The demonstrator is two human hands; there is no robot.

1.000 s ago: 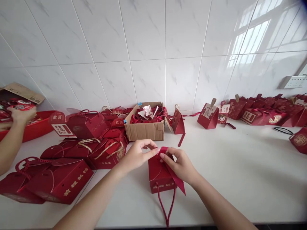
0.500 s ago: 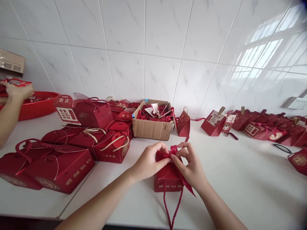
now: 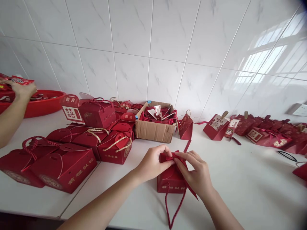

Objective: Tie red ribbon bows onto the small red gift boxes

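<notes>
A small red box (image 3: 171,183) with gold characters stands on the white table in front of me, its twisted red cord handle (image 3: 168,210) hanging toward the near edge. On top of it is a red ribbon (image 3: 191,188), with one end trailing down the box's right side. My left hand (image 3: 153,163) pinches the ribbon's loop between thumb and index finger from the left. From the right, my right hand (image 3: 195,169) pinches the same ribbon close beside it. The fingertips of both hands nearly meet, and they hide part of the knot.
Red gift boxes (image 3: 63,166) with cord handles fill the left. Behind stands a cardboard box (image 3: 154,131) of ribbons and tags. More red boxes (image 3: 216,127) line the right. At far left, another person's hand (image 3: 24,89) holds red packets over a red basin (image 3: 45,107).
The view has shifted slightly. My right fingers have closed over the top of the ribbon, and the upright loop is now lower. The other person's hand still holds packets.
</notes>
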